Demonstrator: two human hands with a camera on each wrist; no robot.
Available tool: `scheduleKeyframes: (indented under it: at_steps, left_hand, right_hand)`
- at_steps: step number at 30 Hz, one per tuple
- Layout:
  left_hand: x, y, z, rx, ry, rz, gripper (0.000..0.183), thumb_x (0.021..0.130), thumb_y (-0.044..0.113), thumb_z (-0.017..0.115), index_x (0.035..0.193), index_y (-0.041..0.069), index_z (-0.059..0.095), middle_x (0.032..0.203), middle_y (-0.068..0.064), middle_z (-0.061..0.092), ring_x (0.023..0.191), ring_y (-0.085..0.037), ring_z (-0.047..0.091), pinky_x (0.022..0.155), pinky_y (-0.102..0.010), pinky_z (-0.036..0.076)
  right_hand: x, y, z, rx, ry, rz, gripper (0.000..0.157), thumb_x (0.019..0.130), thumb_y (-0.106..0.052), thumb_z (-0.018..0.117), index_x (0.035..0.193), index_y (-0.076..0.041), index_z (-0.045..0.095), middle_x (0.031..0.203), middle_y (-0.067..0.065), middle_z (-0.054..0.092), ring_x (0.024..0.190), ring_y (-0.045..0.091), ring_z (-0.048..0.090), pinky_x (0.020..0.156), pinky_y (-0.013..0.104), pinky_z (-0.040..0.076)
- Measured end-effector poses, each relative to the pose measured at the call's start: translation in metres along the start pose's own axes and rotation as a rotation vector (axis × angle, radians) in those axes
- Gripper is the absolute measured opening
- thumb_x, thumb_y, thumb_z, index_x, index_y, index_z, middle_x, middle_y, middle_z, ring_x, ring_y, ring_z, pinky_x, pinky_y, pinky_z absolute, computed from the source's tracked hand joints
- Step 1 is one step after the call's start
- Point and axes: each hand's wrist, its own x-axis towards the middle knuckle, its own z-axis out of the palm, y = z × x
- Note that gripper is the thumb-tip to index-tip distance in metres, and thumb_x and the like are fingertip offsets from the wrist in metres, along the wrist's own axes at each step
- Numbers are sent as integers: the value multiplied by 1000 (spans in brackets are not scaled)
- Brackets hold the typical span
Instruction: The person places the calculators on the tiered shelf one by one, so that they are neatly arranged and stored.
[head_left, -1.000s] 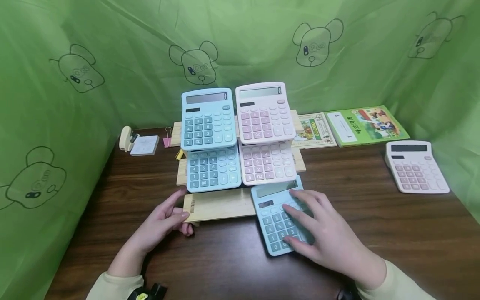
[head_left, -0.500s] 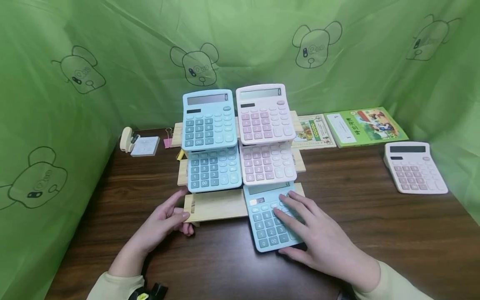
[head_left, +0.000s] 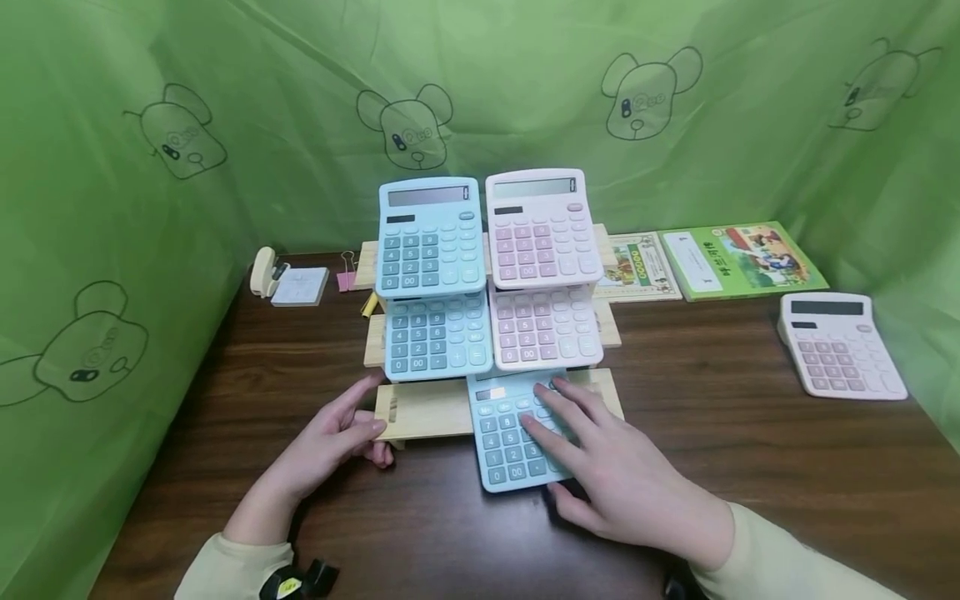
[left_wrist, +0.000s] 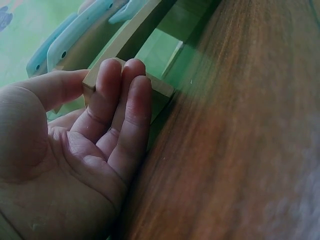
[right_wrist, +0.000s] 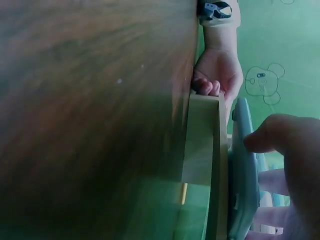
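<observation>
A stepped wooden rack (head_left: 435, 410) stands mid-table. My left hand (head_left: 330, 442) pinches the left end of its lowest step, thumb on top and fingers beneath, as the left wrist view also shows. On that same step leans a blue calculator (head_left: 506, 448), tilted, its top edge tucked below the row above. My right hand (head_left: 618, 467) lies over its right side, fingers spread across the keys and thumb at the lower right edge. Higher up rest two more blue calculators (head_left: 431, 237) on the left and two pink calculators (head_left: 543, 229) on the right.
Another pink calculator (head_left: 843, 346) lies on the table at far right. Behind the rack to the right are a green book (head_left: 742, 260) and a printed booklet (head_left: 641, 267). At back left sit a note pad (head_left: 300, 286), a cream stapler-like item (head_left: 264, 272) and a pink binder clip (head_left: 347, 279).
My right hand has slid the lower blue calculator leftward along the lowest step, and my thumb has moved off its keys to the edge. The left hand keeps its hold on the rack.
</observation>
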Motion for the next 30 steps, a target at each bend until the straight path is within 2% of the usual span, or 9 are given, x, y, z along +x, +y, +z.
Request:
scheduleKeyframes:
  at_steps: [7,14,19,24,30]
  left_hand:
    - [0,-1,1,-15,-3,1,69,100,12,54,155,15,12,89,-32,63,78,-40,67,74,-54,56]
    - [0,1,1,-26,-6,22,69,100,10,53,155,15,12,87,-29,63,77,-39,67,74,-54,56]
    - [0,2,1,-21,-1,15,68,100,10,54,155,15,13,86,-29,63,77,-39,67,74,-55,56]
    - [1,2,1,-17,3,16,68,100,10,54,155,14,13,86,-29,63,77,-39,67,74,-55,56]
    - [1,1,1,-15,1,14,68,100,11,54,155,15,13,86,-30,63,77,-39,67,74,-54,56]
  right_hand:
    - [7,-4,8,5,11,-14,72,81,-37,67,146,-17,45,155,15,27,142,37,22,78,51,54]
    - [10,-2,7,23,84,-43,62,79,-35,71,138,-21,56,148,19,35,135,39,32,77,52,54]
    - [10,-3,5,10,83,-9,59,79,-38,71,136,-26,58,141,19,41,128,41,35,73,50,54]
    - [10,-3,6,41,64,-6,56,81,-35,68,135,-28,58,142,15,40,132,39,32,66,44,55]
    - [14,-3,6,89,55,-30,63,77,-28,70,138,-21,55,144,13,38,135,36,30,71,41,57]
